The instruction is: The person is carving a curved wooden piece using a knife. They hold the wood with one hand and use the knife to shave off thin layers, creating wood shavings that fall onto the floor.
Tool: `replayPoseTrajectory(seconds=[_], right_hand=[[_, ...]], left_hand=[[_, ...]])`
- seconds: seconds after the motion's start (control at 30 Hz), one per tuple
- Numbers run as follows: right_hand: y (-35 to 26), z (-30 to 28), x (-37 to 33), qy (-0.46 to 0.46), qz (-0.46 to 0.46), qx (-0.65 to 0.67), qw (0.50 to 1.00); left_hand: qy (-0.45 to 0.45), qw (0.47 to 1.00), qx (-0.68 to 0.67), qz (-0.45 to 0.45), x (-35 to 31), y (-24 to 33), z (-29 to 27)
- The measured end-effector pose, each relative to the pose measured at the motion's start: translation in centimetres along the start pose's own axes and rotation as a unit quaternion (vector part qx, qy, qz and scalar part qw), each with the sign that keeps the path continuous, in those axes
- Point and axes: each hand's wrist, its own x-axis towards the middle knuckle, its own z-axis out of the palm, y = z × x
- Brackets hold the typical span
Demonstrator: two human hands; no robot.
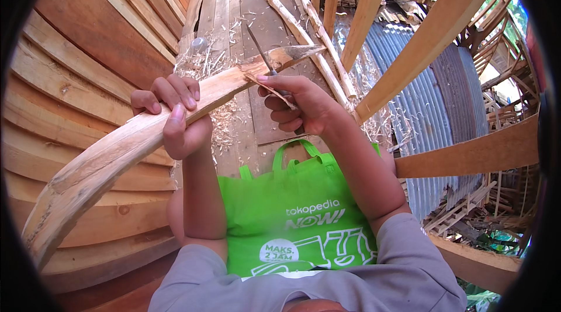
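Observation:
A long, curved piece of pale wood (96, 151) runs from the lower left up to a pointed, darker end at the upper middle. My left hand (175, 114) is wrapped around it near its middle. In my right hand (301, 103) is a knife (257, 42), its narrow dark blade pointing up and away across the wood. The blade lies at the wood's upper part, and a strip of shaved wood (272, 91) hangs over my right fingers. Most of the knife's handle is hidden in my fist.
Wooden planks wall the left side (76, 87). A green bag (292, 207) covers my lap. Shavings (225, 128) litter the plank floor (236, 157), with a clear cup-like object (199, 45) among them. Two pale poles (295, 28) lie ahead. Upright slats (432, 31) and corrugated metal sheets (421, 90) are on the right.

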Motion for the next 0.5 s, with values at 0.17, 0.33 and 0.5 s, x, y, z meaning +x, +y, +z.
replayPoseTrajectory(seconds=[0.17,0.33,0.5], right_hand=[[0.2,0.0,-0.7,0.026,-0.145,-0.242,0.959],[-0.2,-0.6,-1.3,0.004,-0.17,-0.269,0.948],[-1.2,-2.4,-2.5,-0.046,-0.138,-0.153,0.977]], left_hand=[[-0.002,1.0,0.017,-0.008,0.1,0.2,0.2],[-0.001,1.0,0.002,0.001,0.2,0.0,-0.1],[-0.01,1.0,0.019,-0.004,0.1,0.1,0.2]])
